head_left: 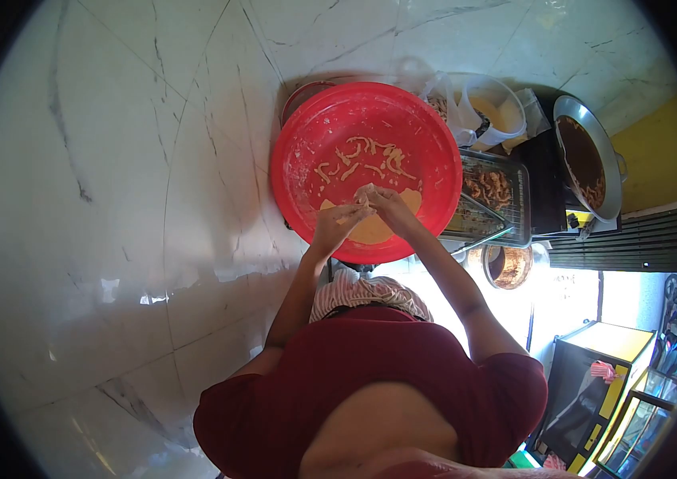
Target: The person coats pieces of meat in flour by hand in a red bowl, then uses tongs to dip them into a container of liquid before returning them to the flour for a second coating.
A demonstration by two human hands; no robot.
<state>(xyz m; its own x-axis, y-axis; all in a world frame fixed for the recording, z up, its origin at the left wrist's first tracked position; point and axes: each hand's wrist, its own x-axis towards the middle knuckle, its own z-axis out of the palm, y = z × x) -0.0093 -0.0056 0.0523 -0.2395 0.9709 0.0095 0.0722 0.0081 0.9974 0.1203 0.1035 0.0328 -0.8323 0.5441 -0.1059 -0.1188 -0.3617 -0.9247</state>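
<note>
A wide red basin (294, 152) sits in front of me, dusted with flour. Pale flour (372, 231) is heaped on its near side, and several flour-coated strips (358, 152) lie scattered towards its far side. Over the flour, my left hand (342, 219) and my right hand (390, 204) meet, their fingers pinched together. Between the fingertips is a small flour-coated strip (365, 194), partly hidden; its exact kind cannot be made out.
Right of the basin is a metal tray (520, 199) with a rack, browned fried pieces (488, 188) and tongs (488, 238). Behind it stands a white bucket (470, 112) of yellowish liquid. A large wok (611, 180) of dark oil is farther right. A tiled wall (115, 160) borders the left.
</note>
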